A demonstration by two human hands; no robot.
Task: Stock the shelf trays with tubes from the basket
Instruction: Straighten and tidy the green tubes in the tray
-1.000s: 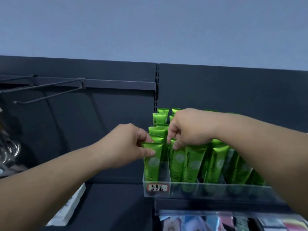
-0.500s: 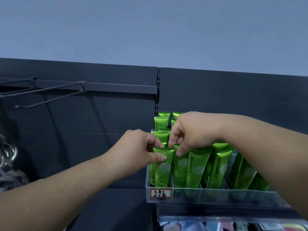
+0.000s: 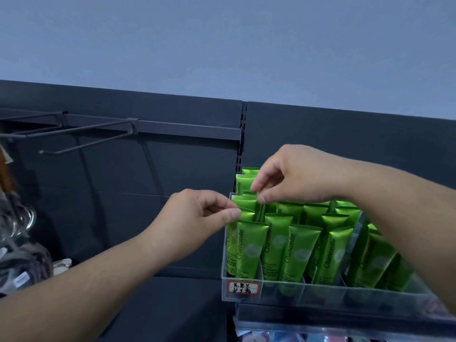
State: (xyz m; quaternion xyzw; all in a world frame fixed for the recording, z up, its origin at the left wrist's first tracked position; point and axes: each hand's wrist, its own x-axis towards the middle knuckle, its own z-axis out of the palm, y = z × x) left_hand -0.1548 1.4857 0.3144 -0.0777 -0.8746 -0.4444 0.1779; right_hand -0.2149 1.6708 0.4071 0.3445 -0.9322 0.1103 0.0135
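While a blue-grey wall (image 3: 222, 45) fills the upper part of the view, a dark back panel (image 3: 111, 206) spans the shelving below it, with a rail (image 3: 187, 127) carrying wire hooks (image 3: 81, 146) on the left side. A clear tray (image 3: 345, 296) stands on the dark shelf (image 3: 320, 314) at lower right, split by clear dividers into columns running front to back. Green tubes (image 3: 293, 250) marked "Chamomile" stand upright in it, crimped ends up, packed in rows through every visible column.

The left hand (image 3: 195, 218) reaches in from the left. Its thumb and forefinger are pinched together on the crimped top of the left-column tube (image 3: 248, 215), which sits just behind the front tube of that column. The right hand (image 3: 296, 174) comes from the right, above the tray, with thumb and forefinger closed on the top edge of a rear tube (image 3: 260, 210) near the first divider; its other fingers are curled.

A small red-bordered label (image 3: 243, 288) with handwritten characters sticks to the tray's front left corner.
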